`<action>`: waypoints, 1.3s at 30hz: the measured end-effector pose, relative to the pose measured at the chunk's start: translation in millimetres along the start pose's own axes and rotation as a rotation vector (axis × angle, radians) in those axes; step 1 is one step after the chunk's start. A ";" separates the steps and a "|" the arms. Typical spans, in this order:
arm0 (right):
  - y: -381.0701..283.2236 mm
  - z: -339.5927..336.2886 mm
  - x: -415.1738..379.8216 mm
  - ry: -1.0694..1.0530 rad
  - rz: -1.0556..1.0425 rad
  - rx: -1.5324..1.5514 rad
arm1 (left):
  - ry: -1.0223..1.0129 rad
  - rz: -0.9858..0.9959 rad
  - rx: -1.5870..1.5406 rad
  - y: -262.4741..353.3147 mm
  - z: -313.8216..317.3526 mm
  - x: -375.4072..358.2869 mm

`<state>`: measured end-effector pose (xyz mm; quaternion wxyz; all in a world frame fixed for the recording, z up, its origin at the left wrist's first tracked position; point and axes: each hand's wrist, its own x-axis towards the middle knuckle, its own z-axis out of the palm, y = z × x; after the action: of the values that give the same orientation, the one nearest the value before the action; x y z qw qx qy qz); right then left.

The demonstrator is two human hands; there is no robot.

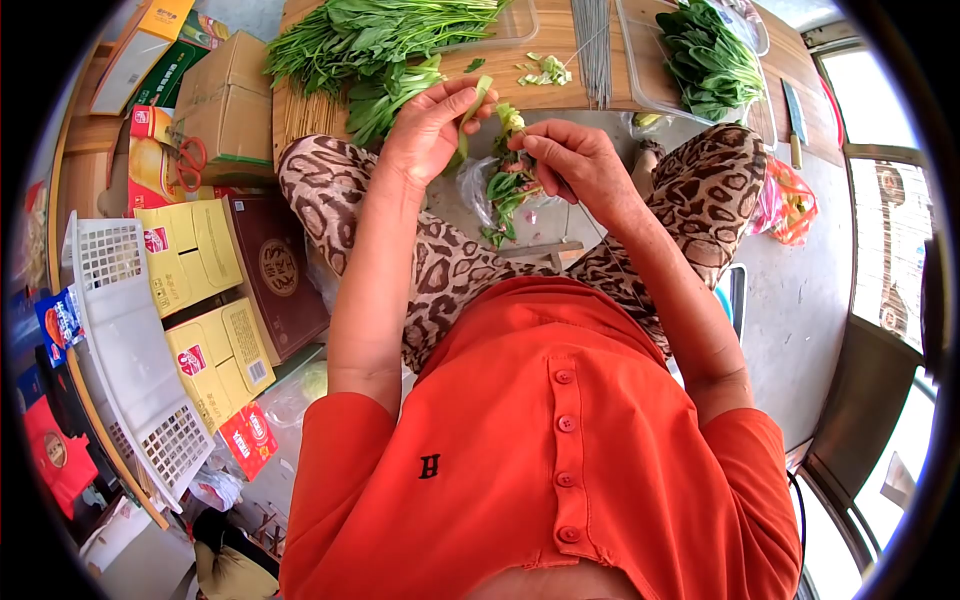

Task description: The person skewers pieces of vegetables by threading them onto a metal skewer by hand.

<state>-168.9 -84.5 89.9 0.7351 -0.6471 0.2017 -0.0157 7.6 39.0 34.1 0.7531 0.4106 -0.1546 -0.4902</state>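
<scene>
Pale green, flattened leaf strip (478, 100) up in front of the lap, just off the near edge of the wooden table (548, 95); left hand (428, 128) has it in a narrow thumb-and-finger grip. Right hand (580, 165) close beside, grip narrow, seemingly pinched on a crumpled yellow-green stub (510, 119). A thin line runs by the right hand; cannot tell whether it is held. Likely trouble: strip looks soft, could tear under a hard pinch or sideways pull; stub, caught only by fingertips, could slip and drop among the reddish-stemmed leaf scraps (508, 195) below. Loose leaves of the long-stemmed green bunch (390, 30) reach near the left wrist; a sleeveless forearm brushing them could drag some off the edge. Wooden-handled knife (796, 150) at far right, handle toward the near edge: a knock might tip it. Containers: thin clear plastic bag (474, 190) by the scraps, contents hard to read; shallow clear plastic tray (640, 85) holds broad dark-green leaves (705, 65). Brown cardboard box (232, 105) at left, contents hidden; pink-and-red plastic bag (790, 205) on the floor, contents unclear.
</scene>
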 end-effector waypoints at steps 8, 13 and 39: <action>-0.3 0.2 2.3 0.009 -0.008 -0.018 | -0.056 -0.094 0.004 -7.0 -4.2 0.2; 5.1 -5.9 5.7 -0.029 0.034 0.077 | -0.106 0.022 0.172 0.0 19.7 -6.1; 17.5 -23.0 -0.7 -0.012 0.061 -0.010 | -0.124 -0.188 0.230 -21.3 28.0 -0.6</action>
<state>-181.0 -103.2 71.4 0.7333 -0.6443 0.2169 0.0117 -23.4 22.5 35.0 0.6410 0.4756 -0.2168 -0.5621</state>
